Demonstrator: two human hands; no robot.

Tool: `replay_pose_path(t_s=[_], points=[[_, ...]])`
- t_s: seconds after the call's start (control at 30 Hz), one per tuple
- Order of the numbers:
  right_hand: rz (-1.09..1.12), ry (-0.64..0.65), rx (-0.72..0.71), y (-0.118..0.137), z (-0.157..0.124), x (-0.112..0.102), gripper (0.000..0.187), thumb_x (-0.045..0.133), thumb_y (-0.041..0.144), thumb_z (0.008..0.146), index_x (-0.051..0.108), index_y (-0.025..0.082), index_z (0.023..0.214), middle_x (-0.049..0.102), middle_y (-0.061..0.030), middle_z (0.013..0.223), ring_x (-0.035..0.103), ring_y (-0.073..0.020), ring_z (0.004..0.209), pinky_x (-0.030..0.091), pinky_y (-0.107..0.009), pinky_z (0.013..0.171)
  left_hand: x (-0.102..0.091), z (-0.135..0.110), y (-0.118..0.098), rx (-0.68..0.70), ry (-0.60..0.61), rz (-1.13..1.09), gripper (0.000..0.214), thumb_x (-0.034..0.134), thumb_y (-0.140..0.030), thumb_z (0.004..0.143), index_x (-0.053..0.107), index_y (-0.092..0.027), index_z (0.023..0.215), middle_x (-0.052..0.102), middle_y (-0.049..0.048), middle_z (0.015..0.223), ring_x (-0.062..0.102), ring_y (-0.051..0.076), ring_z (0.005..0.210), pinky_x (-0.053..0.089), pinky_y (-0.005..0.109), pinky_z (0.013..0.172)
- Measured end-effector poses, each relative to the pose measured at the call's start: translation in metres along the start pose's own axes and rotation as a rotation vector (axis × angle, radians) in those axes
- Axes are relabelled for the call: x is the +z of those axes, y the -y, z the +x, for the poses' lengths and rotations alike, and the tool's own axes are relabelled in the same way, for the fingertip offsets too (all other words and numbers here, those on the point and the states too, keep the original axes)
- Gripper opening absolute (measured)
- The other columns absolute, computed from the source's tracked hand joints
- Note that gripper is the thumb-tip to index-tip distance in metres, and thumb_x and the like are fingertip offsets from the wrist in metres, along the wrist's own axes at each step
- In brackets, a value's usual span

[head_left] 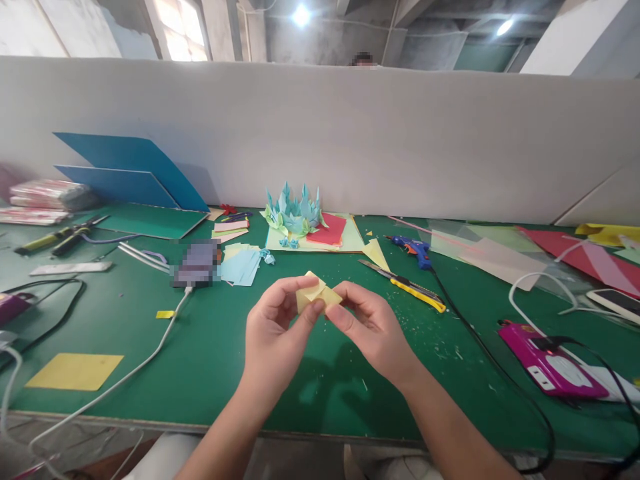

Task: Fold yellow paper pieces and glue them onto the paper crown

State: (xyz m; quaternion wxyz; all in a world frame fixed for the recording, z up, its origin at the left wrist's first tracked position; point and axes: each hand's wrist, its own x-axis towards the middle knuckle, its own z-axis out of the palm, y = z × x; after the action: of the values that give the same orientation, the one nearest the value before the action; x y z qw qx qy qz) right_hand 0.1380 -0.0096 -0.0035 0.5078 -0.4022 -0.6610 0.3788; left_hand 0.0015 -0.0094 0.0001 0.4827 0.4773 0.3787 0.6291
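**Surface** [210, 360]: one, green-covered and flecked with paper scraps. One white partition [400, 147] closed it off along the far edge.

**Room:** bare concrete ceiling above the partition, with two ceiling lights [301, 15] and one bright window [180, 27] at 11 o'clock.

**Left hand** [273, 333]: one, thumb and fingertips pinched on the left side of the folded yellow paper [316, 295].

**Right hand** [370, 327]: one, pinched on the right side of the same piece.

**Folded yellow paper:** one, small and creased. It was held between both hands above the middle of the surface and clear of it.

**Teal paper flower** [295, 210]: one, at 12 o'clock from the hands near the partition. It stood on a pale sheet beside one red sheet [327, 230].

**Light blue paper squares** [241, 267]: one loose stack at 11 o'clock; number of squares could not be told.

**Blue boards** [125, 167]: two, at 10 o'clock, leaning against the partition.

**Glue gun** [415, 250]: one, blue, at 1 o'clock, with a black cord running toward the near edge.

**Utility knife** [413, 288]: one, yellow, at 2 o'clock, just in front of the glue gun.

**Magenta device** [545, 360]: one, at 3 o'clock, with cables plugged in.

**Phone** [195, 263]: one, at 10 o'clock, with a white cable [150, 353] trailing off the near edge.

**Flat yellow sheet** [75, 370]: one, at 8 o'clock, lying well apart from the hands.
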Motion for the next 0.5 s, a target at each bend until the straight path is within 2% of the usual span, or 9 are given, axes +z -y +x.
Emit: replay_pose_path(t_s=[0.17,0.37,0.5], points=[[-0.093,-0.106,-0.063,-0.0024,-0.0015,0.0029,0.033,0.047,0.038,0.091,0.050,0.021,0.063,0.049,0.0018,0.061,0.046,-0.0128,0.060,0.038,-0.026,0.057,0.0022,0.0003,0.0001,0.040,0.043,0.028,0.021,0.080,-0.028,0.063,0.069,-0.020,0.079,0.072,0.0021,0.078,0.065,0.014,0.067,0.056,0.026,0.062],[-0.107,-0.134,-0.115,-0.0014,-0.0021,0.0038,0.034,0.044,0.033,0.092,0.046,0.021,0.061,0.046,0.0027,0.059,0.045,-0.0122,0.057,0.036,-0.025,0.055,0.0024,0.0010,0.0004,0.095,0.026,0.027,0.019,0.081,-0.025,0.060,0.069,-0.020,0.074,0.066,0.0007,0.077,0.063,0.013,0.068,0.054,0.023,0.061],[-0.149,-0.145,-0.151,-0.0015,-0.0033,0.0040,0.034,0.042,0.030,0.093,0.042,0.022,0.060,0.043,0.0033,0.059,0.042,-0.0121,0.056,0.034,-0.025,0.055,0.0025,0.0002,0.0000,0.083,0.036,0.030,0.019,0.081,-0.026,0.061,0.070,-0.020,0.075,0.066,0.0012,0.079,0.062,0.013,0.068,0.054,0.024,0.061]])
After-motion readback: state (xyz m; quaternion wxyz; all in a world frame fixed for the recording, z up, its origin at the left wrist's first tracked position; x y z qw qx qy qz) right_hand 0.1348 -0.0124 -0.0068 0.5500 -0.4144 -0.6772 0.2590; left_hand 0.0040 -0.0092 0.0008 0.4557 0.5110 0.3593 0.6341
